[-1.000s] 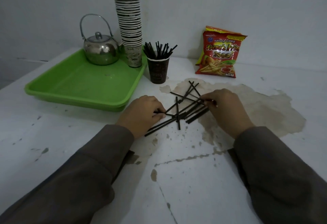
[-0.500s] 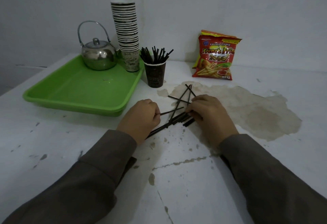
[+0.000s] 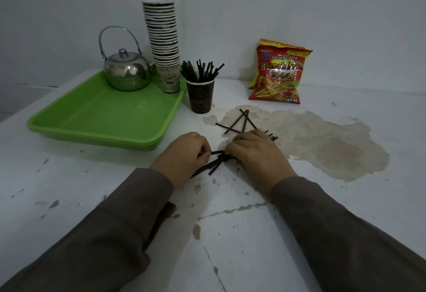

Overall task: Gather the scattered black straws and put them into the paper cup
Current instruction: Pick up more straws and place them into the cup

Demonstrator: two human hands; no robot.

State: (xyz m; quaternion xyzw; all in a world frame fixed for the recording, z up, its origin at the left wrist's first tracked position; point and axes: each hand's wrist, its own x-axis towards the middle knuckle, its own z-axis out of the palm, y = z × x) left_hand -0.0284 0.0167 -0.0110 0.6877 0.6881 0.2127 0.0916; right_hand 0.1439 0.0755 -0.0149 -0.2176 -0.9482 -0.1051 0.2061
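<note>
A dark paper cup (image 3: 201,97) stands on the white table beside the green tray, with several black straws (image 3: 202,70) upright in it. Near the table's middle, a bundle of black straws (image 3: 215,162) lies pinched between my two hands. My left hand (image 3: 184,155) grips the bundle's near end with curled fingers. My right hand (image 3: 255,153) covers its far part, and several tips stick out past its knuckles. A few loose black straws (image 3: 239,122) lie crossed just beyond my right hand, on a brown stain.
A green tray (image 3: 101,116) at the left holds a steel teapot (image 3: 125,73) and a tall stack of paper cups (image 3: 164,45). A red snack bag (image 3: 280,73) leans on the wall at the back right. A brown worn patch (image 3: 322,144) spreads at the right.
Both hands have drawn together, raking the spread straws into a tight bundle. A few straws are left lying behind my right hand.
</note>
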